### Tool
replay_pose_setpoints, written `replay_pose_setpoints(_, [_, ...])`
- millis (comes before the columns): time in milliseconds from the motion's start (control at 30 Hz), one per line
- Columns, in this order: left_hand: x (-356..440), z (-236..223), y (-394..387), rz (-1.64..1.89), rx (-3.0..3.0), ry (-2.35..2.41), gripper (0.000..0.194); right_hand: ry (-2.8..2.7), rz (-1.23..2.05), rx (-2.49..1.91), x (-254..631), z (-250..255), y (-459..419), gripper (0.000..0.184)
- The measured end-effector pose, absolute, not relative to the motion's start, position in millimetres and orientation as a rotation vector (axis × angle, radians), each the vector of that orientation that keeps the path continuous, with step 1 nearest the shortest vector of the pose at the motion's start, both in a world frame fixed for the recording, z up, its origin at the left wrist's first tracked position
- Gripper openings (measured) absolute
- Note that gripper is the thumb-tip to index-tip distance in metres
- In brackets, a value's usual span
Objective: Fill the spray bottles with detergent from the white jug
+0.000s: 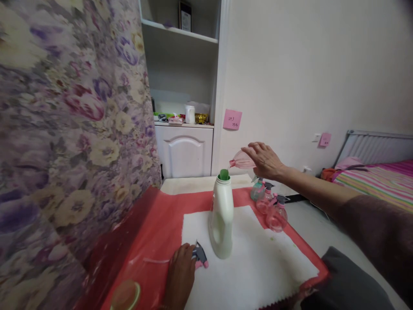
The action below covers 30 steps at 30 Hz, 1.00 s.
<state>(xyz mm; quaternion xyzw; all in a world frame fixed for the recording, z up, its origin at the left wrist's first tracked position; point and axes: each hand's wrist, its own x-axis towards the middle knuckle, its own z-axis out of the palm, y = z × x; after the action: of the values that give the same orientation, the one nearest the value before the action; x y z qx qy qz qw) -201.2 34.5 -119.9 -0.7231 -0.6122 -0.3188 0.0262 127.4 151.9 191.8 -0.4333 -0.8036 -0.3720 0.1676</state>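
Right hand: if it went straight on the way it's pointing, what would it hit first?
The bottle in the right hand would probably meet the green spout on the jug first, or clear it; depth is unclear.

Dim and evenly soft, with faint shadows; slightly hazy, smeared detail; stretched and bent toward the edges, darkened upper-right corner.

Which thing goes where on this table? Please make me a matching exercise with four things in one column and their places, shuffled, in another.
Things
1. Pale jug
2. Clear pink bottle
3. Loose spray head
4. Spray bottles

Places
A. At the left hand
B. Upright on the white sheet
C. Grouped by the table's right edge
D. Tipped in the right hand

Right pairs: 1-B, 2-D, 3-A, 4-C
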Motion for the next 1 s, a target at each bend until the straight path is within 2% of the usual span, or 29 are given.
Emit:
replay_pose_setpoints(233, [-201.5,-122.8,35.5,-1.050,-2.203,-1.860,0.032,-2.289,-1.045,-1.228,127.1,191.9,151.6,0.078])
replay_pose_setpoints(733, [-200.5,-119.6,34.0,-0.907,-2.244,-1.901,0.036,-2.278,-1.086,-1.213,125.3,190.8,152.6,0.077])
replay_pose_setpoints(1000, [-200.5,-120.1,34.0,-0.952,-2.251,-1.897,0.033,-2.298,-1.075,-1.202,123.4,189.7,153.2,0.077])
